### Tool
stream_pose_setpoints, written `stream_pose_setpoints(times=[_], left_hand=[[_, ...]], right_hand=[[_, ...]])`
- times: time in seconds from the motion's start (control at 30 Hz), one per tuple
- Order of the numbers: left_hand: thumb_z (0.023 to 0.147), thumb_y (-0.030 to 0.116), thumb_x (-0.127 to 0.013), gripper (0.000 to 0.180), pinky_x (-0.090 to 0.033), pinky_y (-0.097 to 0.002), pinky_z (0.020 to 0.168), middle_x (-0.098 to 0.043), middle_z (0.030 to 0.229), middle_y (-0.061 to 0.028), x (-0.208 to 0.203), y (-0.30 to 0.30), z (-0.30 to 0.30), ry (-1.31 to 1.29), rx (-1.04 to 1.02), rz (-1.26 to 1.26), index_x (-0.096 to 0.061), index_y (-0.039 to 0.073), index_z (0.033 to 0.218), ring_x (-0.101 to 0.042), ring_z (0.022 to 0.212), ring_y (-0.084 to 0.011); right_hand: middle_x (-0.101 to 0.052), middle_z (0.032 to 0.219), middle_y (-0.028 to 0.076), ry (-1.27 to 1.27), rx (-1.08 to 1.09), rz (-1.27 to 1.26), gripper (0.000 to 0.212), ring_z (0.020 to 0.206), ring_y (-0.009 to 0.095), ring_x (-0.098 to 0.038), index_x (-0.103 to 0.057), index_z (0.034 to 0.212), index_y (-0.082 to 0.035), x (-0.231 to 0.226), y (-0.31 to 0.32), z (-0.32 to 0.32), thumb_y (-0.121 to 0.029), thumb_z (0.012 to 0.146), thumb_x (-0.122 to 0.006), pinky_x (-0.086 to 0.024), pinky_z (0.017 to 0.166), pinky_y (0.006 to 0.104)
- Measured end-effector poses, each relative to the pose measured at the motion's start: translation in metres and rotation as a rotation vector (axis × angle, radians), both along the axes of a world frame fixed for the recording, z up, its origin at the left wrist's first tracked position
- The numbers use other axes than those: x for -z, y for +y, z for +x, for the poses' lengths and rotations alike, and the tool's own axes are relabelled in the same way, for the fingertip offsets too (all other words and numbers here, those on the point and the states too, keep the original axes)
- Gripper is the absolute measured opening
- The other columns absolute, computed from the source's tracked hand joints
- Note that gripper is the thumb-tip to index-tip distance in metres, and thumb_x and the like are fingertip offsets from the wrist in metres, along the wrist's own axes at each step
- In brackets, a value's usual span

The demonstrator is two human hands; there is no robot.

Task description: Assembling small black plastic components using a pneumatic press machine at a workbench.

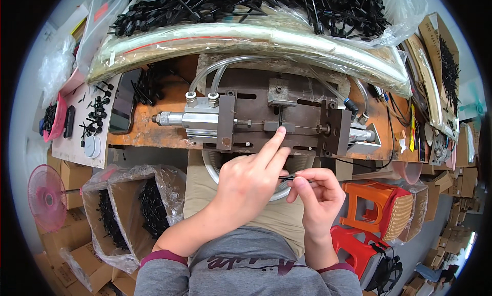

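Now right hand [316, 192] pinches thin black pin [288, 177]; left hand [251, 180] touches jig [279, 126].

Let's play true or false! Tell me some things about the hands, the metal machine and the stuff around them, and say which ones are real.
1. The left hand points its fingers at the metal machine. True.
2. The right hand pinches a thin black part. True.
3. The small fan on the left is green. False: it is pink.
4. The bags in the boxes at lower left hold small black parts. True.
5. The stool on the right is blue. False: it is orange, with a red one below it.
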State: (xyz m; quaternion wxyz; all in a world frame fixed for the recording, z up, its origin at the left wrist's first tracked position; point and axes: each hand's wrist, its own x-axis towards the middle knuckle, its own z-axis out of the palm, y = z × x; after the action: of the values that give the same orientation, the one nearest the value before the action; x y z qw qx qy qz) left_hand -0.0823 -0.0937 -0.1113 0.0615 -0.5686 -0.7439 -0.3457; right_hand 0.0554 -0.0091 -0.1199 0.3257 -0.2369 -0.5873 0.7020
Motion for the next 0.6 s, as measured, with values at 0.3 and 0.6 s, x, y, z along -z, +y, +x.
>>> stream_pose_setpoints(times=[0.3,0.6], left_hand=[[0.077,0.007,-0.077,0.019,-0.046,-0.0266,0.05,-0.065,0.069,-0.0064,-0.021,-0.038,0.015,-0.592,0.121,-0.02,-0.071,0.002,0.095,-0.059,0.053,-0.0147],[0.069,-0.001,-0.081,0.019,-0.045,-0.0211,0.051,-0.068,0.07,-0.006,-0.012,-0.043,0.021,-0.735,0.09,0.042,-0.071,-0.001,0.085,-0.06,0.053,-0.0075]], right_hand=[[-0.067,0.082,0.012,0.207,-0.156,-0.48,0.013,0.054,0.012,-0.059,-0.061,0.101,0.004,-0.007,0.023,0.006,-0.008,0.095,-0.06,-0.046,0.051,0.0213],[-0.066,0.086,0.015,0.177,-0.194,-0.305,0.03,0.063,0.016,-0.062,-0.06,0.114,0.006,-0.009,0.019,0.005,-0.019,0.102,-0.048,-0.049,0.059,0.0257]])
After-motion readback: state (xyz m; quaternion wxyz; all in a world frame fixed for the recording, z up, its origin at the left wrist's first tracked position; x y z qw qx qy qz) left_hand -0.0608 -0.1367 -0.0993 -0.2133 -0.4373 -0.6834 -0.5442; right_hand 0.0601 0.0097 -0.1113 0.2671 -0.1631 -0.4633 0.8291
